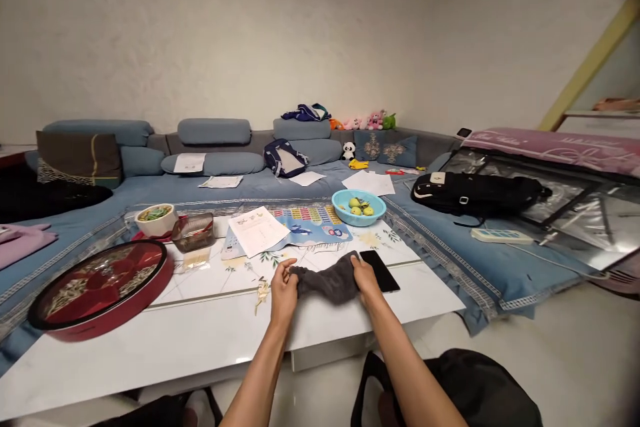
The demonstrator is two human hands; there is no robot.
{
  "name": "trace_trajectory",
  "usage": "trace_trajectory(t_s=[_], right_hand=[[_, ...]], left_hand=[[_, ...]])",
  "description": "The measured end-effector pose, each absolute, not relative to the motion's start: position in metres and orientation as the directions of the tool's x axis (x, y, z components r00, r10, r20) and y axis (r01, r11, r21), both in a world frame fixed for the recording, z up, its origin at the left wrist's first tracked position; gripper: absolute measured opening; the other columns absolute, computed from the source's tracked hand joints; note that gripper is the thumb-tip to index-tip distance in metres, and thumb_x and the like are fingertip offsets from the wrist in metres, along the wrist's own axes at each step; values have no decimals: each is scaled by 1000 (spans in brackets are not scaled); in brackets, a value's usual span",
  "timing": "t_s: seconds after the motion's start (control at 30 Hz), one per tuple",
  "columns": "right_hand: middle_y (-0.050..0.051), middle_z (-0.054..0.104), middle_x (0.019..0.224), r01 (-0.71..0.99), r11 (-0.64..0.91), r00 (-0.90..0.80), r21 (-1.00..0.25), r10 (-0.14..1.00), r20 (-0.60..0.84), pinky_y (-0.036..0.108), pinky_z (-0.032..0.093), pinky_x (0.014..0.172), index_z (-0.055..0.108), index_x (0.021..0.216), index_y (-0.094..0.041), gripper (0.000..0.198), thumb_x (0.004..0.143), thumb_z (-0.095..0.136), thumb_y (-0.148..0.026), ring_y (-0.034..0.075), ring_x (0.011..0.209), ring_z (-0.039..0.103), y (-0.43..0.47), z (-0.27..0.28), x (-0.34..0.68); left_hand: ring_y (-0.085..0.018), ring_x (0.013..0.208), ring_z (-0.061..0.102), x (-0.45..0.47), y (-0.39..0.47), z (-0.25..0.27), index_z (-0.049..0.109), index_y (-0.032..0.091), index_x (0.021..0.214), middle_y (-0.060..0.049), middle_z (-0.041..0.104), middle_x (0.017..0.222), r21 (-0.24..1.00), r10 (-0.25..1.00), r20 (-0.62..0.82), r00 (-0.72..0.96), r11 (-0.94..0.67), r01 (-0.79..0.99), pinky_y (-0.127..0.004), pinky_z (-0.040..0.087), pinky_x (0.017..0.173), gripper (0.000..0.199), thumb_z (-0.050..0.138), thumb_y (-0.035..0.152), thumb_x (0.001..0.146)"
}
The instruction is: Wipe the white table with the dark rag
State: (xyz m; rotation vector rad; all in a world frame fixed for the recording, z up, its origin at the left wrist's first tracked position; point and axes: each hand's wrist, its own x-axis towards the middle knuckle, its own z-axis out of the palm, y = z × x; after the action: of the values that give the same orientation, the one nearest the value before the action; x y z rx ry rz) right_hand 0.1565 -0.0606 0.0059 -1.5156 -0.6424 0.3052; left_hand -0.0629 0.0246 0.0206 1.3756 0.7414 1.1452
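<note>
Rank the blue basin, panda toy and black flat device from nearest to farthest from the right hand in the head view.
1. Black flat device, just right of the right hand
2. Blue basin, farther back on the table
3. Panda toy, farthest, on the sofa

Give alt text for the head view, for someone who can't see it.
A person's left grip and right grip hold a dark grey cloth between them above a white table. A flat black device lies by the right grip; a blue basin of green fruit sits behind, a round red tray at left. Beyond is a blue sofa.
</note>
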Motion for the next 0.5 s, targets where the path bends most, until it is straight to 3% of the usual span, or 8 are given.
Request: trace_trajectory(t_s=[0.07,0.13,0.17,0.23,0.3,0.33,0.4,0.5], right_hand=[[11,80,86,199,53,798,-979,571,193,38,58,77,80,94,-16,58,82,69,-71,30,85,73,-65,16,171],[10,81,98,221,70,787,-973,576,221,38,57,84,79,105,-15,60,81,72,-70,30,93,72,-69,29,176],[9,81,103,250,77,779,-965,575,248,38,57,87,79,109,-15,60,84,71,-69,29,97,71,-71,36,175],[9,80,111,370,61,731,-927,597,331,40,55,94,78,116,-17,56,91,66,-66,29,103,71,-76,48,167],[10,79,117,550,5,562,-835,737,375,42,52,102,79,118,-21,48,94,66,-60,30,110,70,-85,54,156],[10,79,120,627,-21,448,-779,828,338,43,50,105,81,117,-23,44,94,68,-58,31,114,70,-90,54,151],[10,78,123,703,-87,328,-706,920,213,44,49,109,83,114,-26,39,95,67,-57,31,118,70,-97,50,146],[16,67,145,688,-320,536,-651,830,158,48,45,115,74,137,-21,54,104,52,-57,33,137,61,-87,35,145]], left_hand=[[-20,91,64,-54,29,32,68,19,104,-4,68,96,925,841,380,385,-337,-177,-32,50,86,22,52,18,89],[-22,101,64,-44,28,36,69,20,92,-6,69,101,806,651,534,540,-585,-90,-37,50,95,22,49,10,90],[-24,108,63,-41,26,35,70,20,90,-7,70,107,699,509,559,655,-714,-41,-41,49,102,25,49,7,91],[-28,124,60,-45,18,29,74,19,91,-10,71,125,391,185,474,861,-920,-17,-54,40,116,28,50,5,95],[-33,134,56,-67,8,23,76,18,90,-13,68,138,92,-64,324,944,-991,-99,-65,27,125,25,54,9,100],[-33,134,56,-85,3,20,76,17,88,-14,68,138,0,-143,276,951,-989,-149,-66,22,127,24,56,12,101],[-29,123,62,-129,-7,19,75,19,85,-11,73,123,-70,-235,238,942,-972,-225,-62,18,131,19,63,17,100],[-24,97,66,-191,-20,18,73,22,81,-5,74,95,-59,-275,232,933,-961,-269,-57,18,133,13,75,23,93]])
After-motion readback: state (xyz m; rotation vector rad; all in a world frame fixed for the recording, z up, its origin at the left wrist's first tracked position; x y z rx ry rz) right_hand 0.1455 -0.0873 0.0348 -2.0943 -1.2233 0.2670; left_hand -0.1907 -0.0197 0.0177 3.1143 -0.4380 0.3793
